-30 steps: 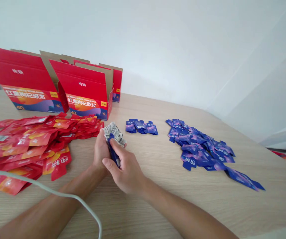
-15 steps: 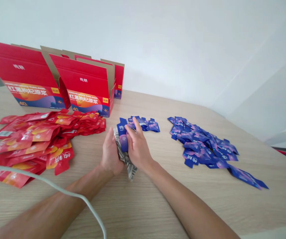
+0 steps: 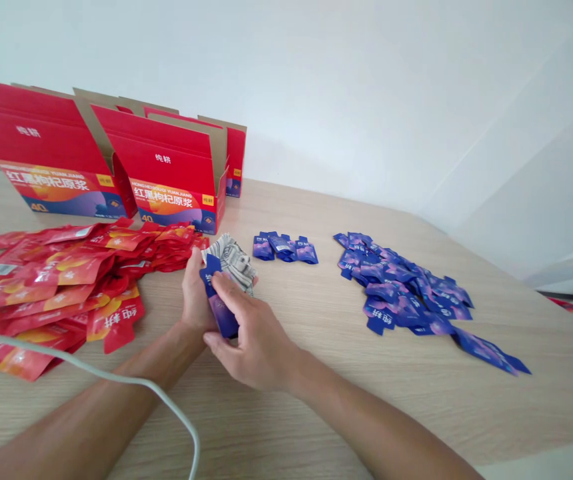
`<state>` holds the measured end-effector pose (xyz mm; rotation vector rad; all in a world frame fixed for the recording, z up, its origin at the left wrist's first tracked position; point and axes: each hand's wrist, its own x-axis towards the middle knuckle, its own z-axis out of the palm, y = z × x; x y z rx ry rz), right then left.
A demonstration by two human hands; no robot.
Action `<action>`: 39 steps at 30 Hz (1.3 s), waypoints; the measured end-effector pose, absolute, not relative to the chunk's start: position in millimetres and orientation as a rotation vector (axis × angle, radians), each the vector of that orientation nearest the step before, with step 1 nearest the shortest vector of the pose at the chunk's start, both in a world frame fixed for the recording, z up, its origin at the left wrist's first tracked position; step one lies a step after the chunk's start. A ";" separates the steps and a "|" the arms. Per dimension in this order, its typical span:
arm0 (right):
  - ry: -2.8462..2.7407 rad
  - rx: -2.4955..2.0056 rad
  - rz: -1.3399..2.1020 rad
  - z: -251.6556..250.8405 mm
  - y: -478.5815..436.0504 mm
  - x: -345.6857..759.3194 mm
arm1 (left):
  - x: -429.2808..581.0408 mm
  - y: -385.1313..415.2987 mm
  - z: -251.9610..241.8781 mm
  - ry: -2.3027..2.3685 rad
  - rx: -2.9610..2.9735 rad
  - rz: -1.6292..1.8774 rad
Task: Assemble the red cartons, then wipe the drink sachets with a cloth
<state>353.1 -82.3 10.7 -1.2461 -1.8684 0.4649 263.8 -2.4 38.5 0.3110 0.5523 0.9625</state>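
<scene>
My left hand (image 3: 195, 293) grips a striped cloth (image 3: 240, 263) while my right hand (image 3: 262, 345) pinches a blue packet (image 3: 222, 315) against it, red boxes (image 3: 131, 147) at ten o'clock.

Held sachet (image 3: 222, 316) partly behind right hand (image 3: 260, 341)

two hands (image 3: 254, 340), one held sachet (image 3: 222, 311), two large sachet heaps (image 3: 76, 280), probably over three boxes (image 3: 164, 153) (some hidden)

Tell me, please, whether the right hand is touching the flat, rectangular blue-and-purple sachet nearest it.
Touching: the head view shows the right hand with its fingers laid across the face of the blue-and-purple sachet.
</scene>
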 end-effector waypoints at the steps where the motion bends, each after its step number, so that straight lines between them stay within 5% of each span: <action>1: -1.881 -1.216 0.487 15.5 -83.0 357.6 | 263.2 -2.0 40.6 0.556 0.307 0.964; 8: -1.354 -1.001 0.897 48.1 -62.6 431.2 | 273.8 -0.8 34.8 0.475 0.371 1.008; 16: -1.572 -1.830 -0.057 30.9 19.4 557.5 | 298.2 -33.4 3.8 0.514 0.460 0.785; 27: -2.061 -1.932 -0.083 -16.3 29.2 587.5 | 288.5 -36.8 -9.8 0.561 0.502 0.666; 33: -1.566 -2.300 -0.251 13.1 23.3 705.2 | 286.5 -32.7 -27.3 0.477 0.487 0.546; 39: -1.131 -2.642 -0.069 -0.4 34.2 805.8 | 283.2 -30.0 -30.5 0.505 0.406 0.426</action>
